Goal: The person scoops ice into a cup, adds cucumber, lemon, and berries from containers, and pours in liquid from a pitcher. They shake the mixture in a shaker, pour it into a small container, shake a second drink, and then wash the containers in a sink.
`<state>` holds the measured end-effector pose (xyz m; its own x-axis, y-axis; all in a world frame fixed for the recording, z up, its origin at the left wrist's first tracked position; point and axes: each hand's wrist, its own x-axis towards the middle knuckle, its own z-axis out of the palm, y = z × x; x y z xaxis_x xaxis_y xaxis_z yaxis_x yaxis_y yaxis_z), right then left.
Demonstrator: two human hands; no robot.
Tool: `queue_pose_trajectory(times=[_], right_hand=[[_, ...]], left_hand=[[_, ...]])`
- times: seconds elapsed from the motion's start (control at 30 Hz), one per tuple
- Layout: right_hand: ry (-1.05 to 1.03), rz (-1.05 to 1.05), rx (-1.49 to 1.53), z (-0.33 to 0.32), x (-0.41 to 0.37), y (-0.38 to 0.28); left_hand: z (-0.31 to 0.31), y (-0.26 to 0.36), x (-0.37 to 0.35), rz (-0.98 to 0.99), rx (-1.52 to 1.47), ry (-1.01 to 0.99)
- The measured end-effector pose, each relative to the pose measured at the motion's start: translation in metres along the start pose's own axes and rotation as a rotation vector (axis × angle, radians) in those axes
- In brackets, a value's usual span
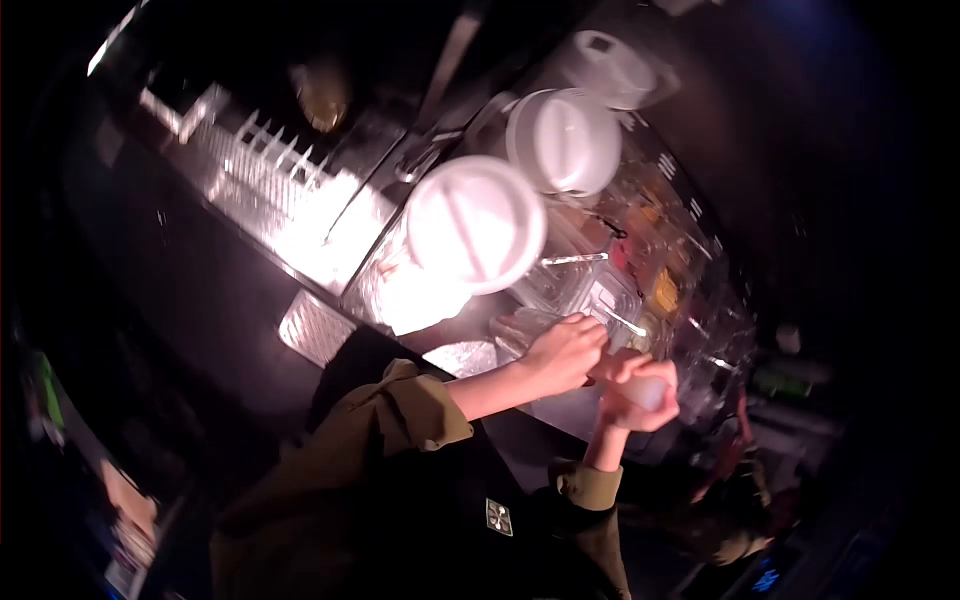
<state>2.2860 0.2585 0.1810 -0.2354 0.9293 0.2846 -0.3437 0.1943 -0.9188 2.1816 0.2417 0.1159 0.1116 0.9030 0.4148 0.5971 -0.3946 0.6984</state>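
My left hand (pixel 566 354) reaches over the counter with its fingers curled closed. What they grip is blurred, and a clear plastic container (pixel 518 328) lies right beside the knuckles. Close by on the right, my right hand (pixel 640 398) is curled round a small whitish translucent piece (pixel 650 391), too blurred to name. The fingertips of both hands nearly meet. Just beyond them are a clear plastic tub (pixel 608 300) and a container with yellow food (pixel 664 292).
Large white lidded pots (pixel 476 224) (pixel 565 142) stand farther up the counter. A brightly lit metal rack (pixel 265 160) is at the upper left. Near my left sleeve sits a foil-like metal tray (pixel 315 328). Another person's hand (pixel 130 500) shows at the lower left.
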Motion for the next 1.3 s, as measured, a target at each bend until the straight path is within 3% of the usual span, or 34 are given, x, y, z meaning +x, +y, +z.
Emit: queue_pose_trajectory(times=[0.03, 0.07, 0.1, 0.13, 0.33, 0.43, 0.5, 0.7, 0.87, 0.93, 1.03, 1.07, 1.23, 1.3], right_hand=[[0.014, -0.014, -0.11, -0.002, 0.001, -0.008], [0.053, -0.108, -0.409, -0.01, 0.001, -0.017], [0.082, -0.477, -0.856, -0.006, 0.01, -0.031], [0.042, -0.423, -0.735, -0.004, 0.009, -0.024], [-0.079, -0.133, -0.091, -0.011, -0.003, 0.008], [-0.035, -0.086, -0.291, -0.015, 0.004, -0.008], [-0.071, -0.124, -0.264, -0.014, 0.007, -0.025], [-0.106, -0.081, -0.209, -0.012, 0.0, 0.008], [-0.138, -0.083, -0.394, -0.005, 0.011, -0.027], [-0.131, -0.136, -0.29, -0.01, 0.017, -0.048], [-0.119, -0.133, -0.23, -0.018, 0.01, -0.017], [-0.111, -0.13, -0.212, -0.017, 0.005, -0.006], [-0.121, -0.142, -0.323, -0.007, 0.016, -0.004], [-0.149, -0.15, -0.153, -0.016, 0.019, -0.013]], left_hand=[[-0.001, 0.002, 0.001, -0.021, -0.049, 0.005], [-0.013, 0.005, 0.001, -0.024, -0.032, -0.066], [-0.02, 0.005, 0.0, -0.026, -0.014, -0.143], [-0.003, 0.001, -0.003, -0.013, 0.027, 0.023], [0.01, 0.005, -0.003, -0.048, 0.17, 0.067], [0.006, 0.005, -0.002, -0.068, 0.137, 0.031], [-0.001, 0.005, 0.001, -0.075, 0.168, -0.003], [-0.001, 0.002, 0.006, -0.088, 0.184, -0.122], [0.014, 0.008, 0.005, -0.047, 0.145, -0.1], [0.007, 0.005, 0.003, -0.029, 0.145, -0.151], [0.007, 0.008, 0.008, -0.08, 0.187, -0.192], [0.009, 0.011, 0.008, -0.065, 0.186, -0.124], [-0.004, 0.003, 0.01, -0.085, 0.011, -0.211], [0.003, 0.004, 0.008, -0.044, 0.036, -0.207]])
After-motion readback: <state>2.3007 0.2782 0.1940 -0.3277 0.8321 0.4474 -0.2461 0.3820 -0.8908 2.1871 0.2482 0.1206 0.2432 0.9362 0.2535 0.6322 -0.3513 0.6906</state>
